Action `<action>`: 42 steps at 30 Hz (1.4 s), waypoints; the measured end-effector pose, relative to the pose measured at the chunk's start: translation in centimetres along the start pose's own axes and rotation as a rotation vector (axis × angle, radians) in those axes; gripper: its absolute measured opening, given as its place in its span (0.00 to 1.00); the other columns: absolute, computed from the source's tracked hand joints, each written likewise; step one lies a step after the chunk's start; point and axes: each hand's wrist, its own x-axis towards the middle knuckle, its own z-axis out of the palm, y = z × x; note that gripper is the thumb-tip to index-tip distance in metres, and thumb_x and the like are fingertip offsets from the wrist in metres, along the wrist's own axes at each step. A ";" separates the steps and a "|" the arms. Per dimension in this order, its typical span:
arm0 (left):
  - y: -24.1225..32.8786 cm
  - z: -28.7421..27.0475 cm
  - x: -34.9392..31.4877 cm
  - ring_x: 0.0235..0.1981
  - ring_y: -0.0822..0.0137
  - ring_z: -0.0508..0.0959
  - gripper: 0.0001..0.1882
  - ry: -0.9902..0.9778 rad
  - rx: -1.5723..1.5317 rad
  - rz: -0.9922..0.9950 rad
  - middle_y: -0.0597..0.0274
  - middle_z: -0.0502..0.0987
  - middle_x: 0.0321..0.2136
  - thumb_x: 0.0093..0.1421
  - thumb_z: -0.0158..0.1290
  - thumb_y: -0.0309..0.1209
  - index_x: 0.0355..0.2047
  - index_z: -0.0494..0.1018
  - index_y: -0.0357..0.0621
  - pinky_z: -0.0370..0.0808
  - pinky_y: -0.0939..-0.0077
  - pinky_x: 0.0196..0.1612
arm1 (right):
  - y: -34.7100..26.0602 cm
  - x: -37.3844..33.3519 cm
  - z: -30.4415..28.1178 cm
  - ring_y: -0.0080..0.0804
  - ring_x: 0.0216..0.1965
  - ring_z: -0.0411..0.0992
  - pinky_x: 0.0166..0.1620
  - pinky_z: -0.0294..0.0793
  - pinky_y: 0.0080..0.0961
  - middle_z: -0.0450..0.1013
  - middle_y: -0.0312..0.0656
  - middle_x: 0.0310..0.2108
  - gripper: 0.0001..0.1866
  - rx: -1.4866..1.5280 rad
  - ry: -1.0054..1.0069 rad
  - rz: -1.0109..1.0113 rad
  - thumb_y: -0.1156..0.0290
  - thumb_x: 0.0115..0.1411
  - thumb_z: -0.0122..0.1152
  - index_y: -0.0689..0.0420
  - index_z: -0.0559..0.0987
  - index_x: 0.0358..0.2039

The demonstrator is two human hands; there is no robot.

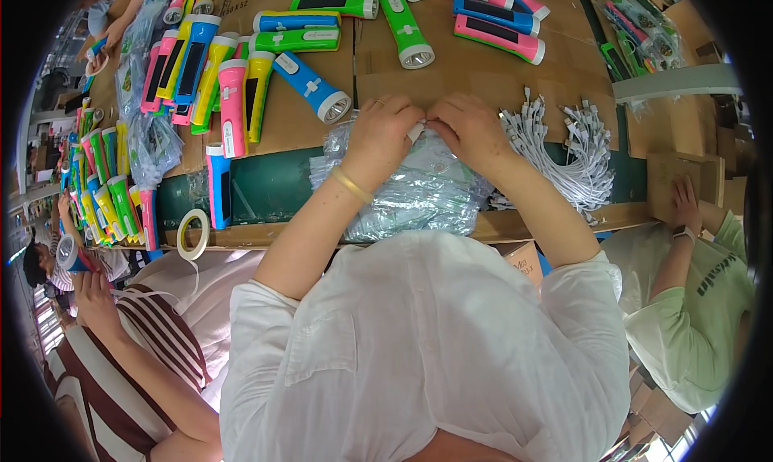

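My left hand (382,136) and my right hand (471,132) meet over a stack of clear plastic bags (419,204) with green print. Both have thumb and fingers pinched together. A small white piece (416,132) shows at the left fingertips, too small to name. What the right fingertips grip is hidden. Just beyond my left hand lies a blue flashlight (306,86) with a white head. Beside my right forearm is a bundle of white charging cables (564,152).
Pink, yellow, green and blue flashlights (298,40) lie across the cardboard-covered table (475,75). Near its front edge stand an upright blue flashlight (218,188) and a tape roll (193,234). At left, a person's hand (95,297) holds a flashlight; another person's hand (686,204) touches a cardboard box at right.
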 end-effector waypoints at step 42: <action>3.3 -1.4 -5.0 0.40 0.58 0.77 0.11 -0.096 -0.238 0.363 0.60 0.76 0.39 0.46 0.58 0.20 0.32 0.76 0.44 0.76 0.64 0.41 | -6.1 12.7 7.5 0.50 0.44 0.77 0.46 0.77 0.41 0.77 0.49 0.45 0.38 -0.097 -0.471 0.148 0.52 0.52 0.72 0.53 0.67 0.60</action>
